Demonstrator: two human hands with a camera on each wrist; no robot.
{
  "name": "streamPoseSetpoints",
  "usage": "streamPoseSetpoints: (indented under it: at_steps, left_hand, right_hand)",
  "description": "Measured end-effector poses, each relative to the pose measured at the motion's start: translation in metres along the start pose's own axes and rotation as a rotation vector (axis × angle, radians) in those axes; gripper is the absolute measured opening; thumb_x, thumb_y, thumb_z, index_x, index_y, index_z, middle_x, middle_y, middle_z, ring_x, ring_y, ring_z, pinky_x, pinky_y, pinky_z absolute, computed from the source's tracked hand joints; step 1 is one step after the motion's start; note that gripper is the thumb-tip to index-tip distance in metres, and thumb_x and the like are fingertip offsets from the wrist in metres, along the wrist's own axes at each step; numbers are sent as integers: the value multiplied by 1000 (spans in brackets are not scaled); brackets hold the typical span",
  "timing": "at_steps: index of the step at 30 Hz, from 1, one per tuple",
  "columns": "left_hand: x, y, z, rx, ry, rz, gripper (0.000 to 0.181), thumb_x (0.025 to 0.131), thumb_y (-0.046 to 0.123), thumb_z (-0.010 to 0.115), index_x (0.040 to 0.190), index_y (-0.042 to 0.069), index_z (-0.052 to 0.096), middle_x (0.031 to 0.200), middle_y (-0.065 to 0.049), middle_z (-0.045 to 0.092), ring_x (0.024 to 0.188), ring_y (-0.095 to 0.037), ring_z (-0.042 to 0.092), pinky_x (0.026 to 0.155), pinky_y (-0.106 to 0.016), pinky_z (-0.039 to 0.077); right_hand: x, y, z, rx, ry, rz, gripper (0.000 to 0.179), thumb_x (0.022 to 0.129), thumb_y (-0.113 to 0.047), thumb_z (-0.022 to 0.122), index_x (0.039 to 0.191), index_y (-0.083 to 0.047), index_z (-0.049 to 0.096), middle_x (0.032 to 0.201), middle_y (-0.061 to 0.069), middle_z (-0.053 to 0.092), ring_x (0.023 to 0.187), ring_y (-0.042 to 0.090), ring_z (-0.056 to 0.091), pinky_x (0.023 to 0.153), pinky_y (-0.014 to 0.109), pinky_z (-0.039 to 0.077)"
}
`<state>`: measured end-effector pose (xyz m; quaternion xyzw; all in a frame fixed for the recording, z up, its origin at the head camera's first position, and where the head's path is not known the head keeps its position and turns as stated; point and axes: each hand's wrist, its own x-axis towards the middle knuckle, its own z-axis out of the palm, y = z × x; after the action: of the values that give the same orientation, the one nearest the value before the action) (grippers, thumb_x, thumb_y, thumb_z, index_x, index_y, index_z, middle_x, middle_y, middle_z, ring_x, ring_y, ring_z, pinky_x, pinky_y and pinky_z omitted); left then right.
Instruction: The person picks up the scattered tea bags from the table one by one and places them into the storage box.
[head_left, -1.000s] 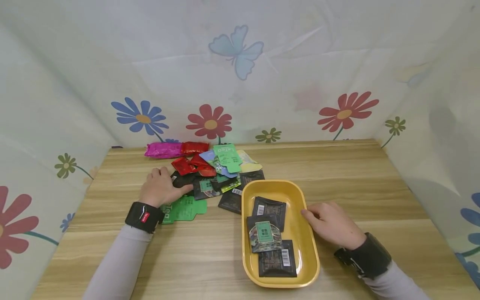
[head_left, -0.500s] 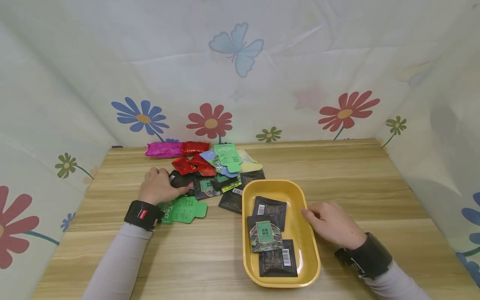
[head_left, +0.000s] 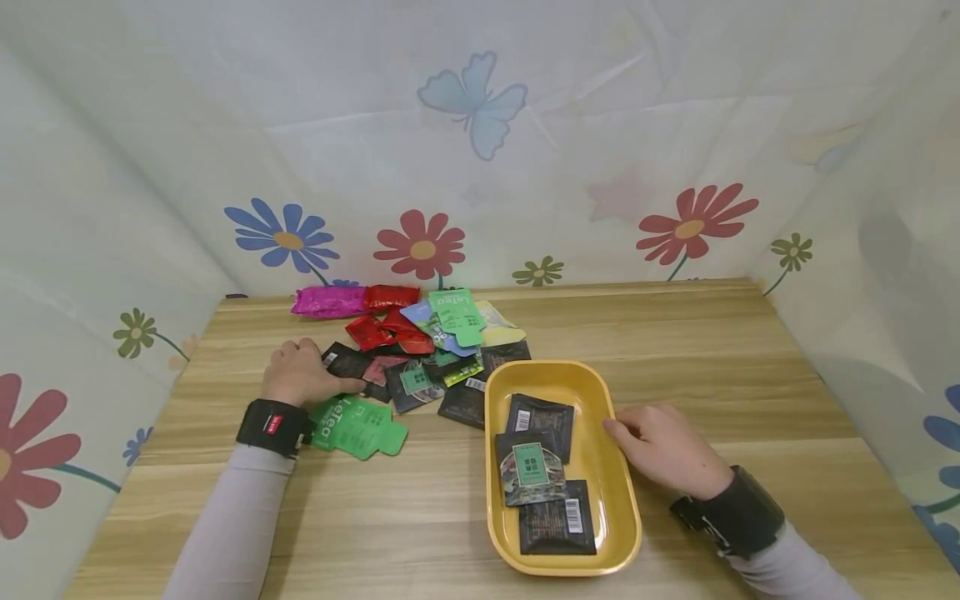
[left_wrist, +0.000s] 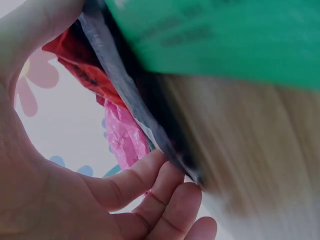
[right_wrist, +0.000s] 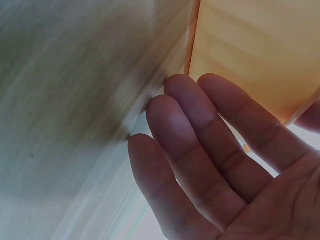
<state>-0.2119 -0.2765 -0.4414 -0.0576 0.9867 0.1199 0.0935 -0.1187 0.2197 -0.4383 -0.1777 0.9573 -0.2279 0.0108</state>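
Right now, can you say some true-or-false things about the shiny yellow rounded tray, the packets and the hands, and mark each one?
Three flat black sachets lie in the shiny yellow rounded tray. True.
The left hand grips another flat black sachet. True.
The shiny pink packet is inside the tray. False: that pink packet lies on the wooden table, at the back.
The right hand touches a flat green packet. False: the right hand is at the tray's side.
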Motion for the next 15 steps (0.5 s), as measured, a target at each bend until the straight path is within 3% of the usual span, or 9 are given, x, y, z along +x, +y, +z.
streamPoseSetpoints:
  at_steps: [4,8,11,15]
  left_hand:
    - [-2,-3,-5,-16,-1,-9,113,62,73,72,129,-13,43,110,-27,44,101,-41,43,75,-49,43]
    - [-9,-3,-15,-31,60,12,104,65,65,76,125,-14,45,111,-28,43,100,-42,43,77,-51,44]
    - [-18,4,-26,-53,139,71,95,66,58,79,122,-13,48,112,-28,45,100,-41,44,79,-51,44]
    - [-33,24,-37,-77,244,185,89,64,51,81,120,-11,50,109,-24,50,100,-37,44,79,-50,44]
  right_hand:
    - [0,0,-1,1,-9,6,37,101,-35,51,66,-24,56,59,-11,41,54,6,39,53,26,35]
    - [0,-1,-1,2,-11,5,37,101,-35,51,65,-24,55,58,-11,40,54,6,39,53,26,35]
    - [0,-1,-1,3,-6,4,38,100,-34,52,64,-24,54,57,-11,40,52,6,39,52,26,34]
    - [0,-1,-1,-1,0,6,39,100,-34,52,63,-24,52,56,-11,39,51,6,38,51,25,34]
